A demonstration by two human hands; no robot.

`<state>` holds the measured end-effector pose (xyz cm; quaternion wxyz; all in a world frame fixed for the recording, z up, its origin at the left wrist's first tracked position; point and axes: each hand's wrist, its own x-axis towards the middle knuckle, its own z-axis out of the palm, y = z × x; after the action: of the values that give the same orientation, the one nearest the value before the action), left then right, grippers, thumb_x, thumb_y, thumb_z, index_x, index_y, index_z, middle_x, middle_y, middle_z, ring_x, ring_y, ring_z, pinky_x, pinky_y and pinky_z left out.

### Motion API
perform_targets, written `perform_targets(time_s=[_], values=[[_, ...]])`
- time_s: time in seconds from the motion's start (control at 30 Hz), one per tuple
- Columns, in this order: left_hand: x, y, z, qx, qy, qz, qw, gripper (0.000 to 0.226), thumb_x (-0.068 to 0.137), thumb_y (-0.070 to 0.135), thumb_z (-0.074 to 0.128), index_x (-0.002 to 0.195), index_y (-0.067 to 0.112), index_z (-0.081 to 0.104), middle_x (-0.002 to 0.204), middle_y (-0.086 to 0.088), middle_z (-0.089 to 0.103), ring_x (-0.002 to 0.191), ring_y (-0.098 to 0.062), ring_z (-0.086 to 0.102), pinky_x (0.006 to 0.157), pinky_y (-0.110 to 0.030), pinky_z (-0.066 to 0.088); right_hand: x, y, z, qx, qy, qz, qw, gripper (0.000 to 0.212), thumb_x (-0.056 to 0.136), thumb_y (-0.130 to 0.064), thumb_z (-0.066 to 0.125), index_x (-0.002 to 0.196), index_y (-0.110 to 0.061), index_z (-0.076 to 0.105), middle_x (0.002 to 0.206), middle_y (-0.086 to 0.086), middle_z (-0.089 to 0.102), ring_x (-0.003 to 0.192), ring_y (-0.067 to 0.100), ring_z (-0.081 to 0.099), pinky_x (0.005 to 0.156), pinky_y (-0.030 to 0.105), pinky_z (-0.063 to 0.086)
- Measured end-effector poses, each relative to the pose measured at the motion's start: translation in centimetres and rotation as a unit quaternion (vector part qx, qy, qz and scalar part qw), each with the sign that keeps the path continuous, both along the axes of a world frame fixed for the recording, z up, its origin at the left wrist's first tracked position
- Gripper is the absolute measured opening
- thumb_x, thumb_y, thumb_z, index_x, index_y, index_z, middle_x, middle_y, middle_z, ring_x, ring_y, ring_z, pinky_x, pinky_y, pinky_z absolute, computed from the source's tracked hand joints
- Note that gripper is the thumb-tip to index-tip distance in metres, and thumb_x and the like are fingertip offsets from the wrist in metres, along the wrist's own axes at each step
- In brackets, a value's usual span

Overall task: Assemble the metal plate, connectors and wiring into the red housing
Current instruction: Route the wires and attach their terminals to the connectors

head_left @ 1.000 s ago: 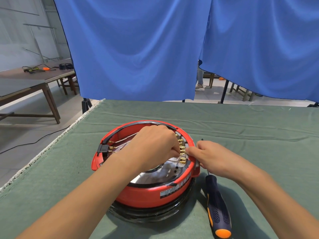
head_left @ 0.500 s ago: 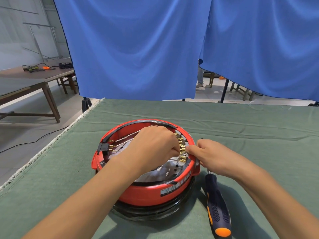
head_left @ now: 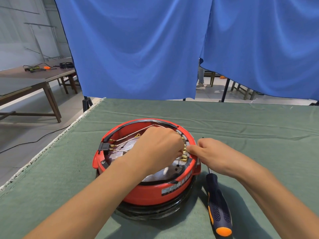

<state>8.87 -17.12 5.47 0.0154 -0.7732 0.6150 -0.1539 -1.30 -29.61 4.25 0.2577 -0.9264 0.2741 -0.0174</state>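
1. Head view: the red housing (head_left: 146, 187) sits on the green-covered desk (head_left: 51, 178), straight ahead of the person, with the metal plate (head_left: 162, 173) lying flat inside it.
2. The row of brass connectors (head_left: 184, 153) runs along the housing's right inner rim, its line going from far to near. Both hands meet at that row, so either one could reach the next connector; the right hand comes in from outside the rim, the left from over the plate.
3. The left hand (head_left: 158, 147) is curled with its fingertips down at the connectors; what it pinches is hidden.
4. The right hand (head_left: 212, 152) pinches at the rim beside the same connectors; I cannot tell exactly what it holds.
5. Thin wires (head_left: 131, 136) cross the plate from a black plug (head_left: 104, 147) on the left rim.
6. A screwdriver (head_left: 218, 202) lies on the desk just right of the housing, untouched.
7. Against the frames from a moment ago, both hands are at the same spot; the left one looks slightly further forward.
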Motion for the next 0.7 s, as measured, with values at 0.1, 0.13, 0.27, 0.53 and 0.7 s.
perform_targets(time_s=[0.1,0.13,0.27,0.53,0.7], values=[[-0.8,0.0,-0.1,0.019,-0.036,-0.013,0.999,0.017,0.093,0.012,0.047,0.082,0.023,0.054,0.081,0.006,0.051,0.083,-0.021,0.061,0.054,-0.031,0.030,-0.1,0.1,0.4,-0.016,0.003,-0.004,1.000,0.044,0.093,-0.043,0.045,0.060,-0.016,0.033,0.058,0.000,0.034,0.055,0.018,0.030,0.052,0.033,0.026],[-1.0,0.1,-0.1,0.023,-0.039,-0.016,0.999,0.019,0.092,0.010,0.046,0.083,0.024,0.053,0.079,0.005,0.047,0.081,-0.022,0.060,0.054,-0.031,0.029,-0.1,0.1,0.4,-0.019,0.003,-0.005,1.000,0.045,0.093,-0.044,0.046,0.060,-0.016,0.033,0.057,-0.001,0.033,0.054,0.017,0.030,0.052,0.033,0.025],[-1.2,0.2,-0.1,0.025,-0.044,-0.018,0.999,0.020,0.093,0.010,0.044,0.095,0.020,0.061,0.086,0.004,0.054,0.083,-0.023,0.060,0.056,-0.032,0.029,0.1,0.2,0.3,-0.029,0.001,-0.013,0.999,0.045,0.093,-0.042,0.045,0.059,-0.016,0.033,0.056,-0.001,0.036,0.054,0.018,0.032,0.051,0.033,0.026],[-1.3,-0.1,-0.6,0.037,-0.026,-0.016,0.999,0.020,0.094,0.011,0.041,0.098,0.014,0.060,0.098,-0.002,0.056,0.088,-0.026,0.057,0.062,-0.033,0.031,0.2,0.3,0.1,-0.034,-0.009,-0.019,0.999,0.044,0.094,-0.039,0.044,0.058,-0.015,0.036,0.055,0.000,0.041,0.052,0.017,0.035,0.050,0.031,0.028],[-0.6,-0.2,-0.7,-0.023,0.082,0.018,0.996,0.024,0.096,0.027,0.049,0.106,0.018,0.069,0.106,0.001,0.063,0.099,-0.023,0.059,0.081,-0.036,0.046,0.0,-0.4,-0.6,0.033,-0.048,-0.039,0.998,0.050,0.088,-0.052,0.052,0.055,-0.019,0.035,0.038,-0.009,0.033,0.037,0.010,0.031,0.041,0.025,0.025]])
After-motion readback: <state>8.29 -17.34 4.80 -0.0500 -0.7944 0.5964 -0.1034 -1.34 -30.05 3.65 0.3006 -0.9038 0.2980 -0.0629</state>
